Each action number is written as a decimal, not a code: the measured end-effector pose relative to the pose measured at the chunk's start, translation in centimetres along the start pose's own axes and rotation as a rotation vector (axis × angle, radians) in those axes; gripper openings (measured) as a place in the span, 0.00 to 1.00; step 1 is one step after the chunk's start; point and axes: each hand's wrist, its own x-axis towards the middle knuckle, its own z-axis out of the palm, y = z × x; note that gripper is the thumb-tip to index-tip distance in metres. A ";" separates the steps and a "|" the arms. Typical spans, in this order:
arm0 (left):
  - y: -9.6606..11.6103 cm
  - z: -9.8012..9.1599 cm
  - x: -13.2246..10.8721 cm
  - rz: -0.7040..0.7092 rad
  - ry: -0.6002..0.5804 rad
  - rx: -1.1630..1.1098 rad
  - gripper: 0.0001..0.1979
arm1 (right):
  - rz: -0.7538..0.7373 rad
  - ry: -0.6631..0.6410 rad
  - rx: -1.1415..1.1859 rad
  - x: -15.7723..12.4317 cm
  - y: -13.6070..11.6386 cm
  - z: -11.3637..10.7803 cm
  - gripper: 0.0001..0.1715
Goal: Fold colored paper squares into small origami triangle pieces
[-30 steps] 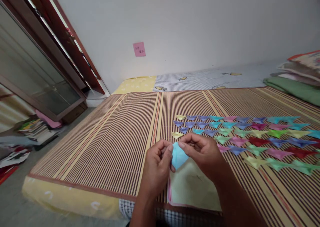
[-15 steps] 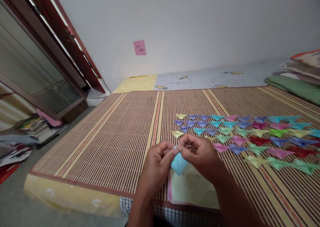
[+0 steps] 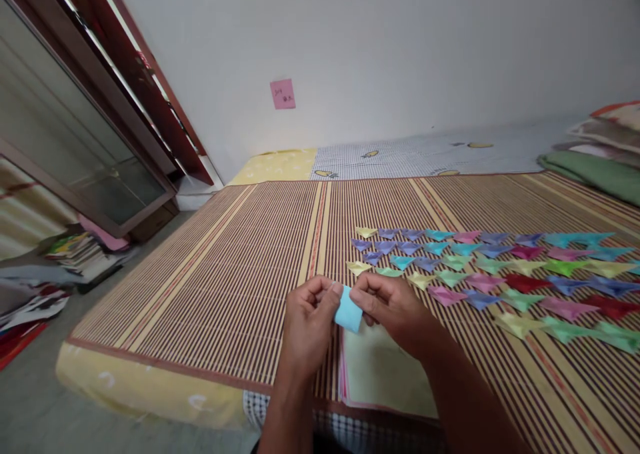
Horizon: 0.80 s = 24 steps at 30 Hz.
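Currently | lower centre of frame | left hand: curled, pinching blue paper by its left edge | right hand: curled, pinching its right side

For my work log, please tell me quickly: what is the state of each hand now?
Left hand: closed, pinching the folded light-blue paper at its left side.
Right hand: closed, pinching the same paper at its right side.

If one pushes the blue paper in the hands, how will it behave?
The blue paper seems thin, so probably very light. Its edges look straight between the left hand and right hand, suggesting some stiffness. Being flat, it should slide rather than roll.
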 end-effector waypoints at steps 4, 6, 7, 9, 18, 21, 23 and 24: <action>-0.5 -0.1 0.3 -0.049 0.017 -0.114 0.17 | 0.003 0.026 -0.049 -0.1 0.0 0.4 0.21; -0.6 -0.1 0.4 -0.060 0.022 -0.169 0.18 | -0.005 0.046 -0.043 -0.2 -0.1 0.6 0.23; -0.7 0.0 0.4 -0.057 0.040 -0.183 0.18 | -0.011 0.058 -0.039 -0.2 -0.3 0.6 0.23; -0.7 0.0 0.5 -0.034 0.103 -0.190 0.19 | -0.016 0.071 -0.029 -0.3 -0.6 0.8 0.20; -0.9 -0.1 0.7 0.007 0.206 -0.230 0.20 | 0.027 0.021 0.009 -0.3 -0.7 2.6 0.14; -0.9 -0.1 0.6 0.006 0.171 -0.253 0.18 | 0.022 0.030 0.044 -0.3 -0.3 2.7 0.14; -0.9 -0.2 0.5 0.030 0.149 -0.243 0.17 | 0.047 0.040 0.079 -0.3 0.0 2.7 0.16; -0.8 -0.2 0.4 0.046 0.144 -0.226 0.17 | 0.063 0.049 0.091 -0.2 0.2 2.7 0.16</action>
